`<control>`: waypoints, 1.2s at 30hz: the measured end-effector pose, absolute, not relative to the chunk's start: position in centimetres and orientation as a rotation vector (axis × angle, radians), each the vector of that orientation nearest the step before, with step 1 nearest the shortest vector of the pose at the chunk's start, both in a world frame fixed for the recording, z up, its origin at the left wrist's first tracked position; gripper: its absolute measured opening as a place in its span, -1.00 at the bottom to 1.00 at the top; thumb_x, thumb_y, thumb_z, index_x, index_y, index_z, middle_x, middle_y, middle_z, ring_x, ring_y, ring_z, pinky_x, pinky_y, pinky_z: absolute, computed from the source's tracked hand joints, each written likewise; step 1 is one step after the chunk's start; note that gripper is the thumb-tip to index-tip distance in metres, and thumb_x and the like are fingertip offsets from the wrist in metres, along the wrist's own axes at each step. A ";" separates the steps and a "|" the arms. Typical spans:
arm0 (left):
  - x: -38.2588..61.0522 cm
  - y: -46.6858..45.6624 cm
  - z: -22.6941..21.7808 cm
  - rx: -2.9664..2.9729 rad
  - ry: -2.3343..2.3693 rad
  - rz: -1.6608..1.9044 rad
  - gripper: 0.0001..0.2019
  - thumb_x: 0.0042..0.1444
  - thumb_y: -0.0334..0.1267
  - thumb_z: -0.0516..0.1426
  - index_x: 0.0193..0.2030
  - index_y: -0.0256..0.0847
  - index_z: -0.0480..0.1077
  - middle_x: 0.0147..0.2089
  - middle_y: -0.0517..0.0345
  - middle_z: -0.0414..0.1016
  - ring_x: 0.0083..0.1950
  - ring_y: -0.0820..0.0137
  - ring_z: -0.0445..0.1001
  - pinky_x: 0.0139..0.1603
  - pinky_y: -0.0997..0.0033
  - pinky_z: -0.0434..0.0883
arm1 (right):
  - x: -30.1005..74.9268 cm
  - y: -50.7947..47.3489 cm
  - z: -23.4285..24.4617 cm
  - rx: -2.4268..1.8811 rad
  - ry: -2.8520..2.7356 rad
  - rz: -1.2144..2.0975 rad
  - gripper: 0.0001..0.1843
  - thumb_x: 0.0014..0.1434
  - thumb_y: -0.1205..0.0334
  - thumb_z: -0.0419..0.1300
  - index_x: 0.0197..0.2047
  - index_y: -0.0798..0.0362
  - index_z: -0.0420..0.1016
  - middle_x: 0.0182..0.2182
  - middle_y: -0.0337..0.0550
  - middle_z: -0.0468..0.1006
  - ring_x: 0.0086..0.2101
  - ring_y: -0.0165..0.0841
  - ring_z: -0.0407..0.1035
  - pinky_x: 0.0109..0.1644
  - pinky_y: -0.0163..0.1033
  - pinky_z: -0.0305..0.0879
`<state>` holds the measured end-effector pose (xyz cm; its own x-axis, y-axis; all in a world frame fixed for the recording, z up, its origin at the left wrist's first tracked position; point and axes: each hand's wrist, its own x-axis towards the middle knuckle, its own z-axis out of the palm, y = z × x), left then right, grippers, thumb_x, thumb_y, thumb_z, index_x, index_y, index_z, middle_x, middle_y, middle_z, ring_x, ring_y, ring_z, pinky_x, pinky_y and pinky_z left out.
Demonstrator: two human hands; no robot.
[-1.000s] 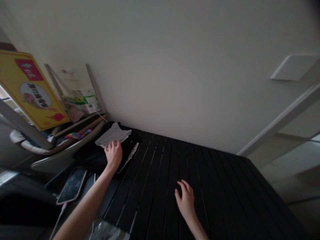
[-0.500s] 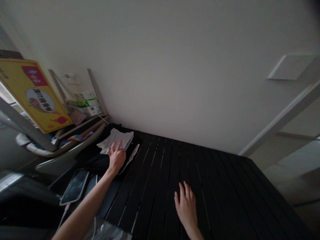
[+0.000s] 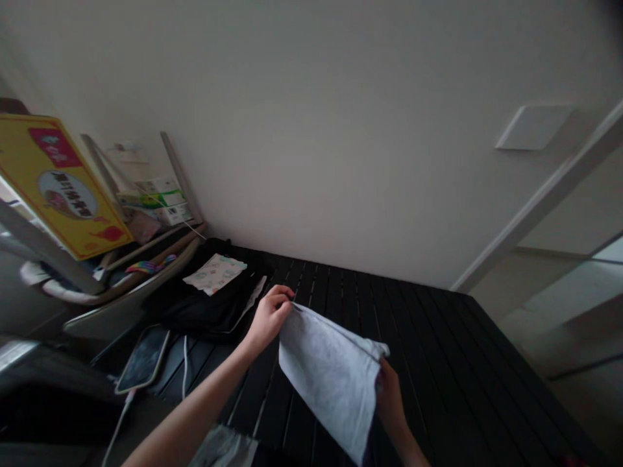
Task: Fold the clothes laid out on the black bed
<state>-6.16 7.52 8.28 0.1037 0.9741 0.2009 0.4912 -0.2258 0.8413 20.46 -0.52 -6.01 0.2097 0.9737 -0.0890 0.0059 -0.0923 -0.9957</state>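
Observation:
A light grey cloth [image 3: 331,373] with stitched hems hangs stretched between my two hands over the black slatted table [image 3: 438,363]. My left hand [image 3: 272,318] pinches its upper left corner, fingers closed. At the right end, my right hand [image 3: 389,395] grips the edge near the other corner, its fingers partly behind the fabric. To the left of my left hand, a white cloth with a small coloured print [image 3: 215,273] lies flat on a black bag-like thing [image 3: 195,311].
On the left, a phone [image 3: 143,359] with a white cable lies near the bag. Beyond it stand a beige-rimmed frame holding boxes [image 3: 168,198] and a yellow sign [image 3: 68,188]. A clear plastic wrapper [image 3: 226,447] is at the near edge. The white wall [image 3: 341,143] closes off the back.
The grey cloth has left the pile on the bag and is now held in both hands over the table. The printed cloth beneath it shows. Both hands have closed.

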 end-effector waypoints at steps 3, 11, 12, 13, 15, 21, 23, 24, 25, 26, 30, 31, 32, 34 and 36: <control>-6.4 8.8 5.4 1.527 1.653 0.817 -0.78 0.04 -0.19 0.08 -0.31 -0.27 0.48 -0.16 -0.04 0.54 -0.07 0.14 0.48 0.03 0.20 0.37 | 21.0 -0.5 -4.2 -1.429 -1.196 1.032 -0.57 0.06 -0.14 0.19 -0.15 0.01 0.48 -0.22 -0.07 0.58 -0.22 -0.17 0.46 -0.09 -0.12 0.33; -4.6 3.9 -1.9 1.738 1.651 0.813 -0.62 -0.09 -0.29 0.26 -0.06 -0.04 0.48 0.27 -0.02 0.30 0.39 -0.08 -0.04 0.32 -0.19 -0.02 | 19.1 -1.7 -9.2 -1.666 -1.664 0.665 -0.59 -0.05 0.19 0.17 -0.07 -0.05 0.49 -0.03 -0.01 0.51 0.01 -0.06 0.36 0.07 0.04 0.26; -4.2 3.0 -2.1 1.794 1.581 0.789 -0.62 -0.09 -0.28 0.27 -0.06 -0.01 0.49 0.28 0.01 0.28 0.40 -0.10 -0.07 0.32 -0.21 -0.05 | 18.6 -2.0 -10.0 -1.738 -1.692 0.593 -0.55 -0.08 0.23 0.17 -0.05 -0.07 0.49 0.01 -0.01 0.49 0.05 -0.01 0.31 0.09 0.10 0.23; -3.7 2.3 -2.1 1.850 1.514 0.765 -0.63 -0.06 -0.27 0.27 -0.04 0.02 0.49 0.30 0.02 0.27 0.40 -0.12 -0.08 0.33 -0.23 -0.06 | 18.1 -2.2 -10.6 -1.796 -1.706 0.534 -0.54 -0.09 0.26 0.16 -0.05 -0.09 0.50 0.05 -0.03 0.47 0.08 0.02 0.28 0.10 0.15 0.20; -2.9 1.4 -1.6 1.960 1.393 0.725 -0.64 0.04 -0.21 0.22 0.02 0.06 0.47 0.32 0.06 0.24 0.40 -0.13 -0.08 0.32 -0.26 -0.07 | 17.3 -2.3 -11.1 -1.815 -1.713 0.484 -0.62 -0.03 0.27 0.12 -0.10 -0.10 0.52 0.04 -0.05 0.48 0.10 0.02 0.25 0.11 0.18 0.18; -1.0 1.3 1.9 2.139 1.180 0.587 -0.61 0.23 -0.13 0.07 0.21 0.04 0.32 0.26 0.13 0.32 0.38 0.08 -0.02 0.32 -0.11 0.00 | 17.2 -2.0 -6.5 -1.471 -1.572 0.600 -0.70 0.21 0.02 0.08 -0.15 0.01 0.49 -0.18 0.00 0.56 -0.10 -0.13 0.41 0.02 0.01 0.32; -0.5 1.4 3.3 2.149 1.151 0.570 -0.57 0.21 -0.07 0.11 0.22 0.00 0.30 0.14 0.09 0.42 0.29 0.14 0.14 0.28 -0.02 0.08 | 17.8 -1.9 -3.5 -1.432 -1.521 0.609 -0.70 0.22 -0.02 0.08 -0.17 0.01 0.47 -0.19 -0.03 0.55 -0.10 -0.16 0.42 0.00 -0.05 0.33; -0.3 1.4 3.9 2.147 1.145 0.567 -0.56 0.20 -0.03 0.12 0.21 -0.02 0.31 0.06 0.08 0.47 0.21 0.18 0.23 0.25 0.03 0.12 | 18.2 -1.9 -1.9 -1.423 -1.508 0.620 -0.71 0.22 -0.02 0.09 -0.18 0.00 0.46 -0.21 -0.05 0.55 -0.12 -0.19 0.42 -0.01 -0.09 0.34; -0.2 1.3 4.4 2.148 1.146 0.564 -0.56 0.19 -0.02 0.14 0.18 -0.02 0.33 -0.03 0.09 0.50 0.13 0.22 0.30 0.21 0.07 0.15 | 18.7 -1.8 -0.4 -1.418 -1.494 0.638 -0.71 0.22 -0.03 0.09 -0.20 0.00 0.45 -0.23 -0.08 0.55 -0.15 -0.21 0.43 -0.05 -0.13 0.35; -0.1 1.3 4.8 2.156 1.161 0.557 -0.60 0.18 -0.02 0.14 0.15 -0.01 0.36 -0.11 0.12 0.51 0.05 0.26 0.35 0.18 0.09 0.17 | 19.2 -1.8 1.1 -1.415 -1.473 0.658 -0.72 0.22 -0.03 0.10 -0.21 -0.01 0.44 -0.26 -0.11 0.55 -0.20 -0.25 0.44 -0.11 -0.17 0.36; -0.8 1.1 4.8 2.201 1.417 0.432 -0.78 0.16 -0.20 0.15 -0.05 -0.08 0.49 -0.25 0.12 0.52 -0.05 0.25 0.41 0.18 -0.06 0.09 | 21.7 -1.9 5.6 -1.415 -1.346 0.631 -0.72 0.21 -0.03 0.12 -0.21 0.00 0.41 -0.39 -0.20 0.53 -0.38 -0.34 0.43 -0.33 -0.31 0.34; -1.0 1.1 4.7 2.200 1.482 0.406 -0.78 0.14 -0.22 0.16 -0.07 -0.09 0.50 -0.25 0.11 0.53 -0.03 0.21 0.41 0.19 -0.12 0.07 | 22.3 -2.0 6.4 -1.422 -1.339 0.602 -0.72 0.20 -0.03 0.13 -0.20 0.01 0.41 -0.40 -0.20 0.53 -0.39 -0.35 0.42 -0.35 -0.32 0.34; -1.3 1.1 4.6 2.193 1.520 0.407 -0.77 0.13 -0.22 0.17 -0.06 -0.11 0.49 -0.23 0.10 0.54 0.00 0.18 0.41 0.18 -0.16 0.07 | 22.9 -2.2 7.1 -1.429 -1.357 0.576 -0.72 0.19 -0.02 0.15 -0.19 0.01 0.42 -0.39 -0.20 0.53 -0.39 -0.35 0.43 -0.36 -0.33 0.34; -1.5 1.0 4.7 2.170 1.500 0.503 -0.73 0.15 -0.20 0.16 0.01 -0.10 0.45 -0.12 0.08 0.53 0.07 0.16 0.38 0.17 -0.12 0.13 | 23.7 -2.6 8.6 -1.429 -1.462 0.523 -0.74 0.17 0.00 0.16 -0.19 0.00 0.45 -0.33 -0.16 0.55 -0.30 -0.31 0.45 -0.29 -0.31 0.37; -1.4 0.7 5.6 2.143 1.406 0.688 -0.66 0.20 -0.20 0.13 0.12 -0.09 0.36 0.07 0.04 0.46 0.14 0.20 0.34 0.17 0.00 0.22 | 24.1 -3.2 10.3 -1.395 -1.661 0.486 -0.80 0.16 0.05 0.17 -0.23 -0.03 0.49 -0.28 -0.15 0.56 -0.09 -0.23 0.42 -0.11 -0.25 0.38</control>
